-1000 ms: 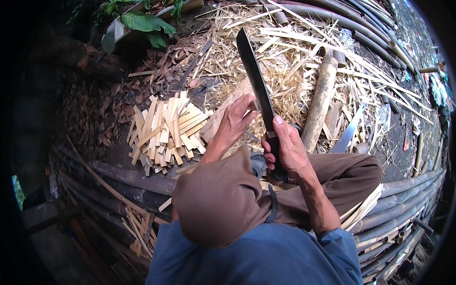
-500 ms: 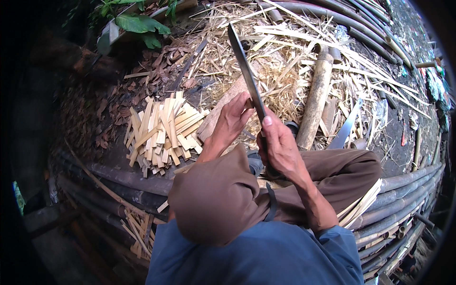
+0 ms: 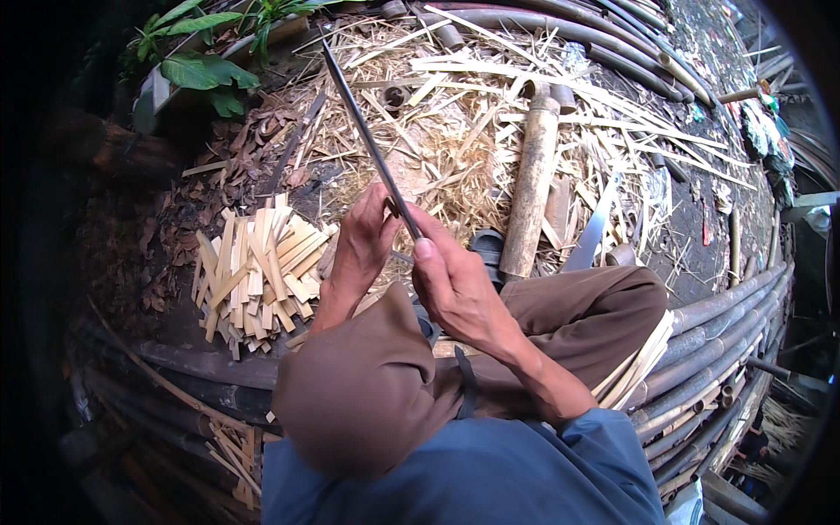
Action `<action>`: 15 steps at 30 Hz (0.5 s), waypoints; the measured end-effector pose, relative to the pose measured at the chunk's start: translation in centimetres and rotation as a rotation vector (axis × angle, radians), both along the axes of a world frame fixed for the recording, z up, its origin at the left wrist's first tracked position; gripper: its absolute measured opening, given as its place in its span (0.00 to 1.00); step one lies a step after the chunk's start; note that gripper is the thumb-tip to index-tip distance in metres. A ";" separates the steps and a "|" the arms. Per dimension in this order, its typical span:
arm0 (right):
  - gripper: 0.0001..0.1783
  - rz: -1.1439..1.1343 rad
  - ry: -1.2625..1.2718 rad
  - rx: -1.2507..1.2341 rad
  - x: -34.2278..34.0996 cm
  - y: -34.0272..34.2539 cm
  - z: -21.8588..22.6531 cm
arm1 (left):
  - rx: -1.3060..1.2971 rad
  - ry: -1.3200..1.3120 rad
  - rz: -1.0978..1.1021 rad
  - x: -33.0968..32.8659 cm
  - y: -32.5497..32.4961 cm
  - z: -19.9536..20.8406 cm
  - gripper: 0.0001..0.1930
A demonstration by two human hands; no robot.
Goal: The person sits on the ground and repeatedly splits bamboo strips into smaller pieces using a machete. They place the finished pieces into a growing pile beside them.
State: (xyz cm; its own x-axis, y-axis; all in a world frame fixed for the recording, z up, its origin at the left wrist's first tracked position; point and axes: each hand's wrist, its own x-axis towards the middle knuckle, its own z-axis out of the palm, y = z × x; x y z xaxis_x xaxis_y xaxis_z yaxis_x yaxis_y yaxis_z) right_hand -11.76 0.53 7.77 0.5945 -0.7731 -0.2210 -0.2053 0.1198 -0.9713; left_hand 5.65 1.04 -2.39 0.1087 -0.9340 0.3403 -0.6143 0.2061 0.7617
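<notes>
My right hand (image 3: 462, 293) is wrapped round the handle of a long dark machete (image 3: 366, 131), its thumb lying along the base of the blade. The blade slants up and away to the left, seen nearly edge-on. My left hand (image 3: 359, 241) is closed beside the blade's lower part, pinching a small brown piece of bamboo (image 3: 391, 206) against it. Most of that piece is hidden by fingers and blade. Left of my left wrist lies a heap of short, pale split bamboo slats (image 3: 262, 267). My brown-trousered knee (image 3: 350, 385) rises below the hands.
A thick bamboo log (image 3: 529, 184) lies ahead on the right, with a saw blade (image 3: 595, 223) beside it. Shavings and long strips (image 3: 577, 83) litter the ground. Dark bamboo poles (image 3: 700, 337) are stacked on both sides of me. A leafy plant (image 3: 206, 70) stands far left.
The machete has swung, its tip tilting further left and its blade turned more edge-on. Both hands keep their grip, and the whole view has shifted slightly.
</notes>
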 end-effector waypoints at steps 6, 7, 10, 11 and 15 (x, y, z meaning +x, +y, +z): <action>0.24 0.048 0.080 -0.025 0.3 0.6 0.3 | 0.017 -0.055 0.087 0.7 1.5 1.1 0.15; 0.25 0.033 0.059 -0.085 0.5 0.6 -0.1 | 0.030 -0.080 0.114 0.7 1.2 2.2 0.15; 0.25 -0.029 0.011 -0.210 1.4 0.3 -5.1 | -0.016 -0.067 0.126 1.0 2.5 -0.8 0.16; 0.25 -0.059 -0.005 -0.243 1.8 -0.1 -6.3 | -0.044 -0.095 0.141 1.6 2.7 -3.0 0.16; 0.30 0.019 0.136 -0.137 2.8 -0.4 -4.4 | 0.184 0.483 0.263 2.5 4.2 1.6 0.19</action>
